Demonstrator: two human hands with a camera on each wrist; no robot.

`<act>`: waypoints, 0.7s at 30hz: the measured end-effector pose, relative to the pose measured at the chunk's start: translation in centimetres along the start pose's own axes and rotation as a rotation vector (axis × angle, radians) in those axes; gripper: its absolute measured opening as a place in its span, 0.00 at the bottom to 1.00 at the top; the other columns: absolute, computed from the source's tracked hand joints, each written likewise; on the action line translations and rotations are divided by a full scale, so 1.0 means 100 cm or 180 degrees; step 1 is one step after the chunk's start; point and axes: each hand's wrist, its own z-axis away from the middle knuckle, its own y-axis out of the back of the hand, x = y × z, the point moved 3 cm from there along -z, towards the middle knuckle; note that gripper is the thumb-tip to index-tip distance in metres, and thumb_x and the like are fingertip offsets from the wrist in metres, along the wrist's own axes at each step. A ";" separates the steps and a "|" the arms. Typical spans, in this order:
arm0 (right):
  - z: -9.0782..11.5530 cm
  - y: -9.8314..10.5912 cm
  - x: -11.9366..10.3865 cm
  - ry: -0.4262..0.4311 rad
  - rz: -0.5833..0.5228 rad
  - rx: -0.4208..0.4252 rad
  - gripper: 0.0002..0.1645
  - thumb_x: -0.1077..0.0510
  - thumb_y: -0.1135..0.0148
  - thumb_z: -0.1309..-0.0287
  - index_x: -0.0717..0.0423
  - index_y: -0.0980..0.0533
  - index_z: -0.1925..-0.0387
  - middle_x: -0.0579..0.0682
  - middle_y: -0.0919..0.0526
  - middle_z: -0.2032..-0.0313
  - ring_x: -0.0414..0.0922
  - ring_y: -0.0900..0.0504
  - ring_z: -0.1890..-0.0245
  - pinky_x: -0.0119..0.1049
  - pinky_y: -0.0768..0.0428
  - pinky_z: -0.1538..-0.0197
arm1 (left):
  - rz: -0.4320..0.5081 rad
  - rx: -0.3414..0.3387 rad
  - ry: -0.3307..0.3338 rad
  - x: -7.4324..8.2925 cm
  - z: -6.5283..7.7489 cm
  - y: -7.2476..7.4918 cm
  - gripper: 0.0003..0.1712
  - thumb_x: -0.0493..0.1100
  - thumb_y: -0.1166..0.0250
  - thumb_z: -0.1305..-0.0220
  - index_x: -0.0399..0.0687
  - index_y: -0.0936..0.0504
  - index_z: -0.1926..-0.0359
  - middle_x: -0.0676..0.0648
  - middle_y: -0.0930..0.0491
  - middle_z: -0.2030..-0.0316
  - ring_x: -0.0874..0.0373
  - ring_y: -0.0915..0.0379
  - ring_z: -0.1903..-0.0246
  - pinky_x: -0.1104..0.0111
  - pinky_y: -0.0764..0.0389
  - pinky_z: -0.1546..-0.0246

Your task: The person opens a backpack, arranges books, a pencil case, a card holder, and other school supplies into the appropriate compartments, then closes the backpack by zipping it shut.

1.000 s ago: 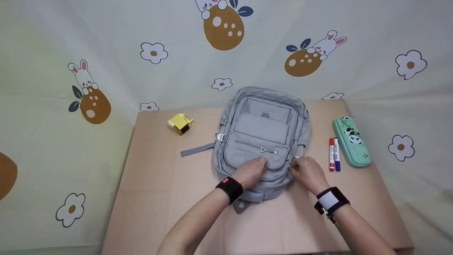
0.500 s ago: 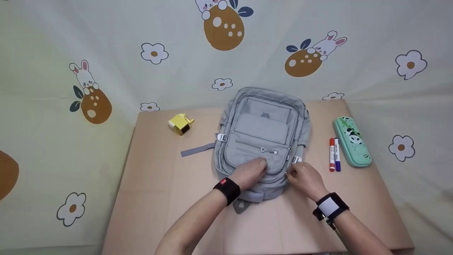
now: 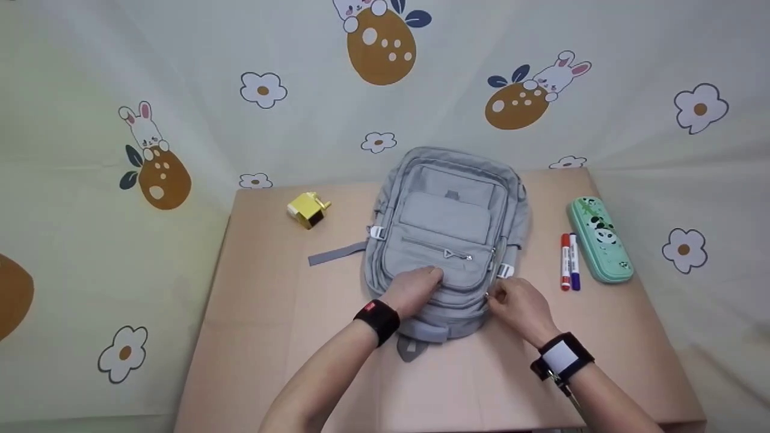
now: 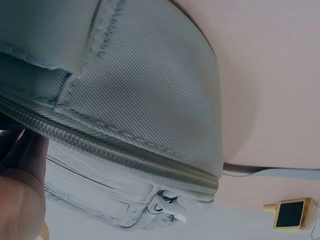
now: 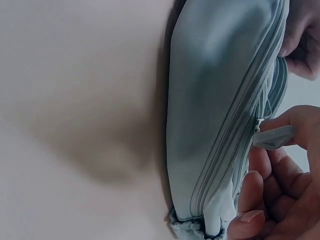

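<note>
A grey backpack [image 3: 445, 216] lies front side up on the table, with its bottom towards the far edge. My left hand [image 3: 412, 291] grips the fabric at its near end, and the fingertips are partly hidden behind the zipper edge [image 4: 107, 147] in the left wrist view. On the bag's right side, my right hand [image 3: 522, 307] pinches a zipper pull [image 5: 274, 137] between thumb and forefinger. The zipper's slider sits at the seam beside those fingers. A second zipper [image 3: 433, 248] crosses the front pocket.
A yellow pencil sharpener [image 3: 308, 209] stands to the bag's left, near a loose grey strap [image 3: 337, 253]. On the right lie a red marker [image 3: 565, 261], a blue marker [image 3: 575, 261] and a green panda pencil case [image 3: 600, 239]. Patterned cloth [image 3: 319, 132] hangs behind the table.
The right hand has drawn the zipper pull a little towards me along the bag's right side. My left hand has shifted slightly left along the fabric.
</note>
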 end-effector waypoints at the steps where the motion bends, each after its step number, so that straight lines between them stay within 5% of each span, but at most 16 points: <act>1: 0.002 -0.001 -0.001 0.0003 -0.0016 -0.0012 0.05 0.61 0.30 0.50 0.49 0.20 0.73 0.42 0.22 0.73 0.43 0.24 0.70 0.40 0.26 0.67 | 0.0030 -0.0001 0.0039 0.000 0.000 0.000 0.08 0.43 0.51 0.20 0.49 0.32 0.61 0.54 0.34 0.75 0.57 0.35 0.75 0.66 0.29 0.71; 21: 0.010 -0.026 -0.046 0.0071 -0.0316 -0.0147 0.07 0.60 0.26 0.47 0.45 0.17 0.74 0.37 0.21 0.74 0.38 0.23 0.72 0.37 0.23 0.67 | 0.0273 0.0085 0.0164 -0.002 0.001 0.007 0.07 0.46 0.47 0.20 0.48 0.27 0.55 0.54 0.27 0.75 0.56 0.29 0.75 0.65 0.26 0.71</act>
